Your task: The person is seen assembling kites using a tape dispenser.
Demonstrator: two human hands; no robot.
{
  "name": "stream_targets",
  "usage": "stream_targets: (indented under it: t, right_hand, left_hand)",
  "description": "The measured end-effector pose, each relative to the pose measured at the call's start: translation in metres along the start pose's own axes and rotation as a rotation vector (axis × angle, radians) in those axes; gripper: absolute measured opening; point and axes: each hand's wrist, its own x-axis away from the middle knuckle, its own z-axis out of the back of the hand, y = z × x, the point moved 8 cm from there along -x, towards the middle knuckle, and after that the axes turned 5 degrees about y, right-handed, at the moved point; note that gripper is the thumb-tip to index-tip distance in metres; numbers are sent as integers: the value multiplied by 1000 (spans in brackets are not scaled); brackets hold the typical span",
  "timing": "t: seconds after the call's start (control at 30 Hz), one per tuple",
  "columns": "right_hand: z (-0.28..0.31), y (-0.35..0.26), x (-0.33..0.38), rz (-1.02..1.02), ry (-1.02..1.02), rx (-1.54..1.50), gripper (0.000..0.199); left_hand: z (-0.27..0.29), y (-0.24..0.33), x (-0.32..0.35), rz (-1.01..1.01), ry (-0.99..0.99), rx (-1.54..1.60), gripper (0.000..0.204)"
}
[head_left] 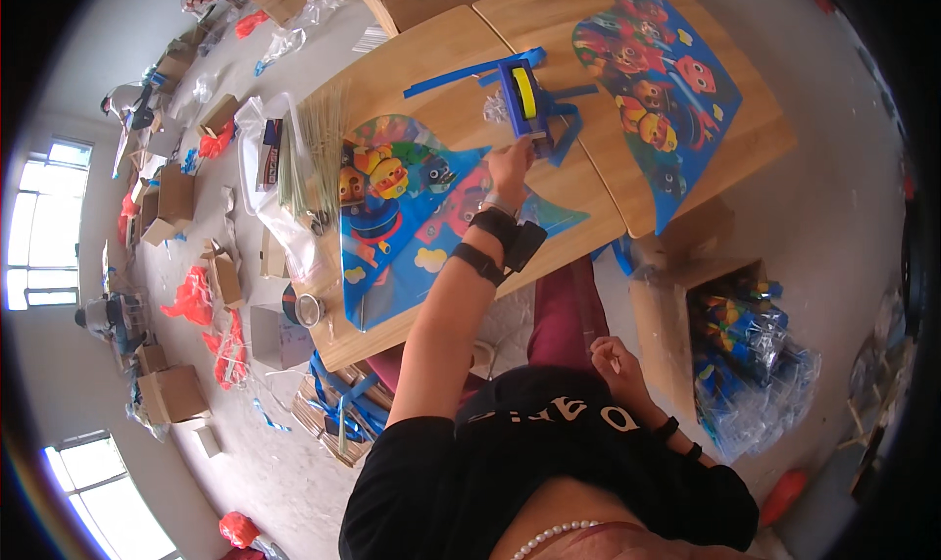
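When looking from nearer left hand (pixel 509 176), see tape dispenser (pixel 529 125) just ahead, pointing lengthwise away; cannot tell if pinching with fingers (pixel 522 151).

A small workshop: cardboard boxes (pixel 174 200), a tape dispenser (pixel 511 102) on a worktable (pixel 740 153), and, apparently, other workers (pixel 104 315).

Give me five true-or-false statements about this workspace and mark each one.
1. The left hand is at the near end of the blue tape dispenser. True.
2. The dispenser carries a red roll. False: its roll is yellow.
3. A cartoon-printed sheet lies right of the dispenser. True.
4. The right hand is on the tabletop. False: it is off the table, near the person's body.
5. The open cardboard box beside the table holds colourful packaged items. True.
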Motion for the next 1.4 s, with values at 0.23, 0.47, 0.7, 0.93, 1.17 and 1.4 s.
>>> stream_targets:
  t: [0.23,0.47,0.7,0.93,1.17,1.4]
  right_hand:
    - [3,31,-12,-15,14,-19,7]
    - [29,43,-34,77,40,308,17]
    - [57,24,-72,173,23,466,17]
    - [27,-6,-152,125,-253,392,7]
    - [-17,-4,-186,81,-409,445,12]
    - [-3,4,-193,3,-380,463,9]
  left_hand:
    - [-7,1,7,-171,219,-235,17]
    - [18,35,7,-793,470,-997,26]
    - [102,41,36,-227,-4,255,16]
    - [262,41,150,-145,265,545,5]
    - [355,-11,214,-217,368,566,11]
    - [352,-20,241,-154,438,574,11]
